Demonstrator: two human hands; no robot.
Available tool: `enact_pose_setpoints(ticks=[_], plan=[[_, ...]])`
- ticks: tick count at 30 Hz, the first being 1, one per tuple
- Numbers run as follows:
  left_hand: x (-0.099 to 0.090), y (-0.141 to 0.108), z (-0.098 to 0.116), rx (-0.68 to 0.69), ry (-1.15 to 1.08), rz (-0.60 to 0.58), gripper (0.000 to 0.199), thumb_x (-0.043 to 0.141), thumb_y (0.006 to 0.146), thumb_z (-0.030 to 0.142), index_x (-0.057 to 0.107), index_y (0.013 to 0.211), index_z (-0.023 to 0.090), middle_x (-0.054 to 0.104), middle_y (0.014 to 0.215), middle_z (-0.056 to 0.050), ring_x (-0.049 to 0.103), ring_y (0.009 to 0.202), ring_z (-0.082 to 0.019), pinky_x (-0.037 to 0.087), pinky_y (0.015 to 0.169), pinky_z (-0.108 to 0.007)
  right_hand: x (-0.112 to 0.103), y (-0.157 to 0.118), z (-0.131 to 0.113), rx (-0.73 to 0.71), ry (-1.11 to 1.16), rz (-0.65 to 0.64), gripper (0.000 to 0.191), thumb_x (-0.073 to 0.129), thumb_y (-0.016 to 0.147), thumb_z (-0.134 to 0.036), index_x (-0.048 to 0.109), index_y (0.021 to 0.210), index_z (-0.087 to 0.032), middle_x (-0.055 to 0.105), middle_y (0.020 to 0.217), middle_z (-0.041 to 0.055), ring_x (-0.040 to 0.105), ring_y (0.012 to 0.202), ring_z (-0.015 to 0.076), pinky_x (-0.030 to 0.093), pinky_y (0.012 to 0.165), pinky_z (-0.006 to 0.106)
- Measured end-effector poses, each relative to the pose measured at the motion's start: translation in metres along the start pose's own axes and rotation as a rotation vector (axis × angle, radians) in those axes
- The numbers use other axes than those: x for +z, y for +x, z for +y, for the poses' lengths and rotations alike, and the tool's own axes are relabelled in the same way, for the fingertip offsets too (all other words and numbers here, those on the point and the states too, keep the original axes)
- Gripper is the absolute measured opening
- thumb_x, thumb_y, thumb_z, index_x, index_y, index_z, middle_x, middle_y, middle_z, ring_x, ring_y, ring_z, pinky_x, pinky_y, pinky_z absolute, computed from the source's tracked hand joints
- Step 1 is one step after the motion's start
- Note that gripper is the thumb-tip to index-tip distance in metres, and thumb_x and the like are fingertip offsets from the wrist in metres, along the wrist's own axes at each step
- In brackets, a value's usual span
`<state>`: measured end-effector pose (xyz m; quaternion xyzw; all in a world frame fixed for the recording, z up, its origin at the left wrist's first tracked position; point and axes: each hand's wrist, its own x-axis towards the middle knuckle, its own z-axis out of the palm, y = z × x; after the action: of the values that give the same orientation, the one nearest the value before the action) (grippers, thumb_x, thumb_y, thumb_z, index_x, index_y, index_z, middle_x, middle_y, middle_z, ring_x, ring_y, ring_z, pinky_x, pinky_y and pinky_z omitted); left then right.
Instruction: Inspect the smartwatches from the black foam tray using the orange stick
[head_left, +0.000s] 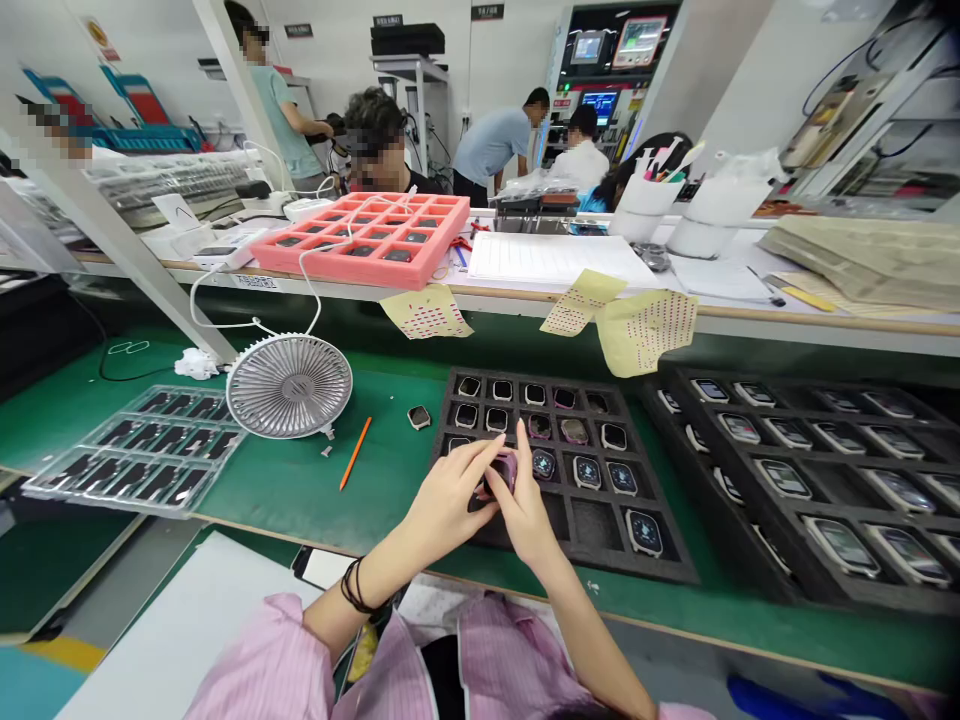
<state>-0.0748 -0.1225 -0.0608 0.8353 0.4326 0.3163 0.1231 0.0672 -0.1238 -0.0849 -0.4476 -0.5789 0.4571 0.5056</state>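
Note:
Both of my hands meet around one pink-framed smartwatch (504,468), held over the black foam tray (679,560). My left hand (454,488) grips it from the left, fingers along its upper side. On the other side my right hand (526,500) holds it, with the index finger pointing up. Fingers cover much of the watch. Several watch cases sit in the tray's pockets, some with lit dials, such as the watch (645,531) at the near right corner. A single watch (419,416) lies on the green mat left of the tray.
A round fan (289,386) and an orange pen (355,453) are to the left, beside a clear tray of black parts (142,440). Stacked foam trays of watches (817,470) stand right. The shelf above bears a pink foam tray (360,240); several people are beyond it.

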Motion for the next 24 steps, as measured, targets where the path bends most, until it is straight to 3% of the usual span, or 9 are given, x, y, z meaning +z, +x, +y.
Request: enact_pose_setpoints(ticks=[3, 7, 9, 12, 14, 16, 19, 21, 24], plan=[[0.012, 0.001, -0.001, 0.046, 0.037, -0.019, 0.065, 0.052, 0.077, 0.002, 0.042, 0.139, 0.018, 0.059, 0.132, -0.013, 0.055, 0.123, -0.025, 0.051, 0.097, -0.041, 0.004, -0.004, -0.001, -0.007, -0.196, 0.010, 0.076, 0.045, 0.094, -0.034, 0.003, 0.156, -0.022, 0.052, 0.140, 0.0131, 0.055, 0.125, 0.0269, 0.044, 0.102, 0.043], [0.022, 0.000, -0.002, 0.002, 0.002, 0.042, 0.052, 0.048, 0.076, 0.001, 0.053, 0.126, 0.014, 0.066, 0.122, -0.014, 0.062, 0.114, -0.023, 0.054, 0.092, -0.039, 0.009, -0.010, -0.003, 0.054, -0.330, -0.011, 0.082, 0.047, 0.090, -0.030, 0.000, 0.156, -0.020, 0.049, 0.143, 0.0173, 0.062, 0.115, 0.0341, 0.049, 0.094, 0.050], [0.023, 0.000, -0.005, 0.000, -0.015, 0.079, 0.048, 0.049, 0.076, 0.002, 0.056, 0.122, 0.015, 0.068, 0.118, -0.013, 0.064, 0.110, -0.023, 0.055, 0.091, -0.039, 0.008, -0.011, -0.004, 0.076, -0.286, -0.042, 0.087, 0.051, 0.088, -0.029, -0.003, 0.156, -0.020, 0.049, 0.143, 0.0179, 0.060, 0.118, 0.0341, 0.046, 0.097, 0.051], [0.019, 0.000, -0.012, 0.016, -0.052, 0.113, 0.043, 0.056, 0.076, 0.009, 0.059, 0.118, 0.018, 0.071, 0.115, -0.010, 0.067, 0.105, -0.023, 0.052, 0.095, -0.042, -0.002, -0.008, -0.007, 0.118, 0.003, -0.121, 0.096, 0.062, 0.085, -0.031, -0.003, 0.155, -0.025, 0.057, 0.134, 0.0136, 0.060, 0.117, 0.0270, 0.044, 0.101, 0.047], [0.014, 0.001, -0.014, 0.030, -0.088, 0.109, 0.044, 0.063, 0.075, 0.015, 0.060, 0.119, 0.020, 0.071, 0.116, -0.009, 0.068, 0.104, -0.023, 0.048, 0.101, -0.046, -0.011, -0.002, -0.009, 0.185, 0.254, -0.179, 0.096, 0.069, 0.081, -0.032, 0.008, 0.155, -0.028, 0.063, 0.124, 0.0099, 0.064, 0.109, 0.0226, 0.049, 0.096, 0.042], [0.010, 0.002, -0.014, 0.066, -0.117, 0.103, 0.046, 0.066, 0.075, 0.021, 0.059, 0.121, 0.021, 0.071, 0.117, -0.009, 0.067, 0.106, -0.024, 0.043, 0.105, -0.047, -0.020, 0.005, -0.013, 0.288, 0.426, -0.266, 0.084, 0.076, 0.075, -0.032, 0.033, 0.147, -0.027, 0.068, 0.111, 0.0070, 0.067, 0.098, 0.0208, 0.054, 0.087, 0.038], [0.006, 0.003, -0.012, 0.137, -0.137, 0.120, 0.049, 0.070, 0.076, 0.028, 0.058, 0.123, 0.020, 0.071, 0.117, -0.010, 0.065, 0.111, -0.024, 0.041, 0.107, -0.048, -0.028, 0.016, -0.019, 0.429, 0.502, -0.419, 0.051, 0.082, 0.066, -0.030, 0.064, 0.112, -0.020, 0.070, 0.091, 0.0030, 0.068, 0.083, 0.0176, 0.055, 0.074, 0.031], [0.006, 0.003, -0.011, 0.160, -0.140, 0.125, 0.052, 0.072, 0.076, 0.032, 0.057, 0.125, 0.020, 0.070, 0.118, -0.011, 0.064, 0.113, -0.025, 0.041, 0.107, -0.047, -0.029, 0.020, -0.023, 0.476, 0.507, -0.457, 0.037, 0.084, 0.063, -0.029, 0.067, 0.094, -0.017, 0.068, 0.083, 0.0008, 0.066, 0.075, 0.0145, 0.053, 0.068, 0.026], [0.007, 0.003, -0.013, 0.171, -0.143, 0.100, 0.055, 0.074, 0.076, 0.033, 0.056, 0.126, 0.020, 0.069, 0.120, -0.011, 0.062, 0.116, -0.024, 0.040, 0.107, -0.046, -0.027, 0.021, -0.023, 0.505, 0.522, -0.452, 0.033, 0.086, 0.061, -0.028, 0.067, 0.086, -0.015, 0.066, 0.076, -0.0012, 0.064, 0.068, 0.0115, 0.049, 0.061, 0.021]])
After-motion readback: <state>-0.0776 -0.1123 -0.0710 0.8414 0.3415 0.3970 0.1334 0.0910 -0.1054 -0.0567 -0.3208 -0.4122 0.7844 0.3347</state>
